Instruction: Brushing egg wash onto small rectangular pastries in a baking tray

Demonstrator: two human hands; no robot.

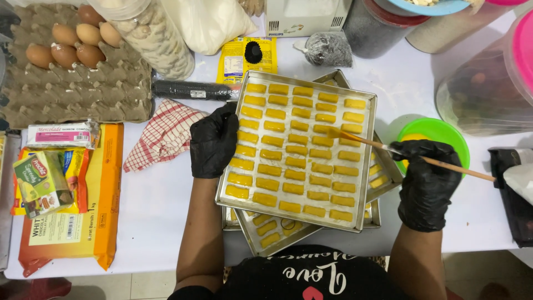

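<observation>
The white surface (166, 200) is crowded: an egg carton (78, 83) with brown eggs at the far left, packets of baking goods (66, 194) along the left edge, a red-checked cloth (161, 133), jars and tubs across the back, and a green bowl (438, 133) at the right. In the middle I see a top metal tray (366, 166) resting at an angle on more trays stacked beneath it, filled with rows of small yellow dough pieces (294, 161). My left hand (212, 143), in a black glove, lies with its fingers pressed on the tray's left rim, bracing it; the hand is not closed around anything. My right hand (426, 180), also gloved, is closed on the wooden handle of a thin brush (383, 146), whose bristle end touches a dough piece in the right half of the tray. The two hands are well apart, one on each side of the tray. I judge the dough pieces soft and easily dented, so only the bristles should touch them. The tray looks stiff and light, likely to slide on the stack; it is best held by its rim. The brush is light and rigid.
</observation>
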